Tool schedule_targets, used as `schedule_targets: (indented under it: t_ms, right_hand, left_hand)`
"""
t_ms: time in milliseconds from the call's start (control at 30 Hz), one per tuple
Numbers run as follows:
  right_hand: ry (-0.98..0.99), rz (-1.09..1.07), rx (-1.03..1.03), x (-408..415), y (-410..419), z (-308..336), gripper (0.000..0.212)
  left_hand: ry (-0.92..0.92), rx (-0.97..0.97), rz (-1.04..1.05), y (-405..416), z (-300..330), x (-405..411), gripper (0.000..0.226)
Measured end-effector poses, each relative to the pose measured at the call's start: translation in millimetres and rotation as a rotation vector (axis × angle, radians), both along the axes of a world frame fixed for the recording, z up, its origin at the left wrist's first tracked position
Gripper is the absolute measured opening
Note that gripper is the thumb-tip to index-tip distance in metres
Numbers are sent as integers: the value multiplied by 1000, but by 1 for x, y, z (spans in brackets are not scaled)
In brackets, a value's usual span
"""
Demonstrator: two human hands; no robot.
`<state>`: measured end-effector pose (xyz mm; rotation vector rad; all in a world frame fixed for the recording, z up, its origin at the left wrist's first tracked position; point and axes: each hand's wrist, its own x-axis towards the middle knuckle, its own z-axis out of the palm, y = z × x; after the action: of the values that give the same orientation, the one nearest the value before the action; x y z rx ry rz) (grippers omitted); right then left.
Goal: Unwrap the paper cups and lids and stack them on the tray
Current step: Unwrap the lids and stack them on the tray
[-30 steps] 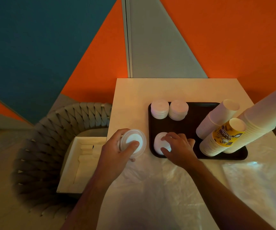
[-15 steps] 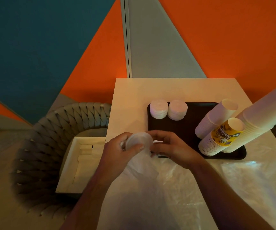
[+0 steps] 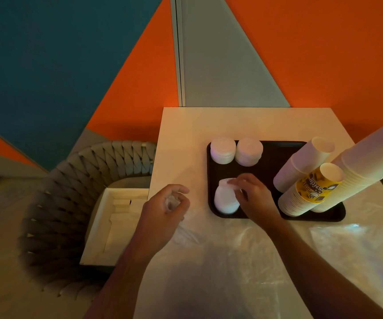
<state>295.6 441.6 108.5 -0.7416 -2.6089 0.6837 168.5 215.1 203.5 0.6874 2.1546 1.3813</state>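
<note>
Looking down from the head camera, I see the near lid stack [image 3: 226, 200] sitting on the front-left corner of the dark tray [image 3: 275, 157], directly under and just left of the right hand [image 3: 252, 194]. That hand reaches in from the lower right, its fingers curled over the stack's top and right flank, pinching what looks like one white lid at the upper edge; I cannot tell whether that lid is seated or lifted clear. The left hand [image 3: 166, 204] hovers at the table [image 3: 186, 134] edge, left of the tray and apart from the stack, fingers curled round a bunch of clear plastic wrap [image 3: 171, 202]; the wrap runs down onto the table toward me. The near stack stands roughly upright, long axis vertical, appearing to lean slightly away from the camera. Two more lid stacks [image 3: 223, 150] stand upright side by side at the tray's far-left corner, touching or nearly so. On the right half of the tray are three cup stacks [image 3: 301, 171], their open mouths toward the camera: a plain white one, a stack topped with a yellow printed cup [image 3: 317, 185], and a much taller one running out of frame at the upper right. Another plastic sheet [image 3: 356, 245] lies on the table at the right. Left of the table a woven chair [image 3: 75, 199] holds a white box [image 3: 117, 224].
</note>
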Motion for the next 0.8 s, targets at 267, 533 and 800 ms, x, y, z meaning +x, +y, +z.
schedule_targets:
  t_ms: [267, 533, 800]
  right_hand:
    - [-253, 61, -45, 14, -14, -8, 51]
    - [-271, -24, 100, -10, 8, -9, 48]
    - [-312, 47, 119, -48, 39, 0, 54]
  left_hand:
    - [8, 9, 18, 0, -3, -2, 13]
    - [-20, -4, 24, 2, -6, -2, 14]
    - [-39, 0, 42, 2, -7, -5, 17]
